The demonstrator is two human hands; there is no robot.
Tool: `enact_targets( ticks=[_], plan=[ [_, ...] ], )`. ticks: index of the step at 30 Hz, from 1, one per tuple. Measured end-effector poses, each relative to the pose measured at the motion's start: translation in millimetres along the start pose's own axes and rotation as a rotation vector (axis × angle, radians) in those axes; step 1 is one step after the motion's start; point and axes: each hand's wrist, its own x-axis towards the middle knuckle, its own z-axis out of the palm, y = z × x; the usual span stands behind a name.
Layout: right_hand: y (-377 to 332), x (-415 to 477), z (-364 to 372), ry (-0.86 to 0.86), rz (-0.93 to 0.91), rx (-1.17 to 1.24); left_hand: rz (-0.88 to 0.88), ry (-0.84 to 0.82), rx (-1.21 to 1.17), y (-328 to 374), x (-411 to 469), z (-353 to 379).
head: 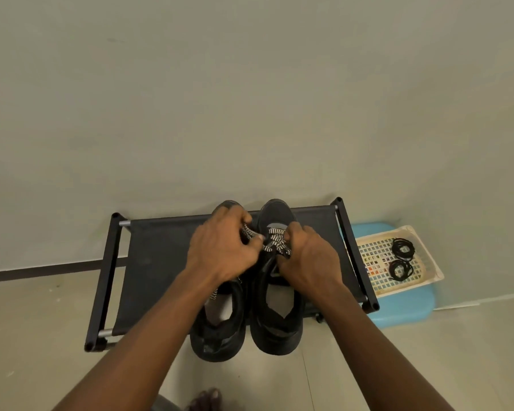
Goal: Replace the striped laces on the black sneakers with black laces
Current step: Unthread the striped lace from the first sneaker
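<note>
Judged barely begun: the striped lace (275, 237) of the right sneaker (276, 321), at the middle of the shoe rack (161, 262), is pinched by the left hand (223, 247) and the right hand (306, 259). 2 black laces (402, 249) lie coiled in the tray (433, 274) beyond the rack's right edge, unthreaded.

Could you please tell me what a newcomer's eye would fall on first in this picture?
The eye goes first to the centre, where the left hand and right hand both grip the striped laces over a pair of black sneakers. The sneakers stand side by side on a low black rack. Off to the right, two coils of black laces lie in a pale perforated tray on a blue stool.
</note>
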Motion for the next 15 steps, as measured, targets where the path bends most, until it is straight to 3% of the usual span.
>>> enact_targets(
  ticks=[5, 15],
  plan=[
    [1, 5, 1, -0.015, -0.009, 0.032, 0.110, -0.211, 0.037, 16, -12, 14],
    [9, 6, -5, 0.009, -0.056, -0.010, -0.027, -0.228, -0.119, 12, -4, 19]
  ],
)
